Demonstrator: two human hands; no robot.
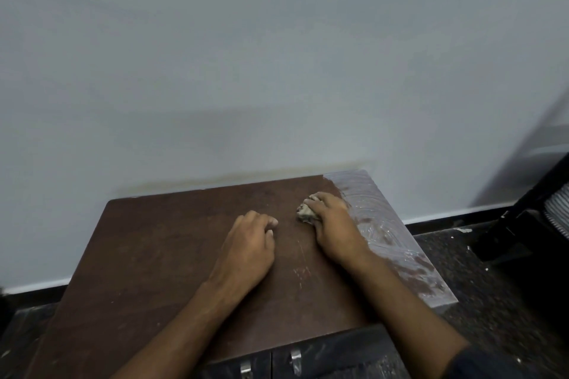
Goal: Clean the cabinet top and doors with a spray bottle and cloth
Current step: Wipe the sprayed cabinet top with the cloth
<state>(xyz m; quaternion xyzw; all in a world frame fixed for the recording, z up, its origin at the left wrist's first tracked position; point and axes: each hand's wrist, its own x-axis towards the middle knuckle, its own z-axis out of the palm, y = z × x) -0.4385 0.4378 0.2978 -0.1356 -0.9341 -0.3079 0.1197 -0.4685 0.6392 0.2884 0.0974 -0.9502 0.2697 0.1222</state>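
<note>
Step in hand: wiping cabinet top (172,255). Right hand (334,224) grips wadded cloth (305,213), fingers curled round it; left hand (246,248) rests loosely curled. Next, likely: right-edge residue (whitish streaks).

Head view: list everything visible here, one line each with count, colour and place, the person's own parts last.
cabinet top: one, dark brown, centre of view against the wall; whitish wet smears along its right edge.
cabinet doors: two, dark, below the top's front edge.
door handles: two, metallic, at the doors' upper edges.
cloth: one, beige, crumpled, on the top right of centre, under the right hand.
wall: one, pale grey-white, behind the cabinet.
floor: dark speckled, around the cabinet.
dark object: black, far right, unclear what it is.
left hand: one, resting on the top, holds nothing.
right hand: one, fingers curled over the cloth.
</note>
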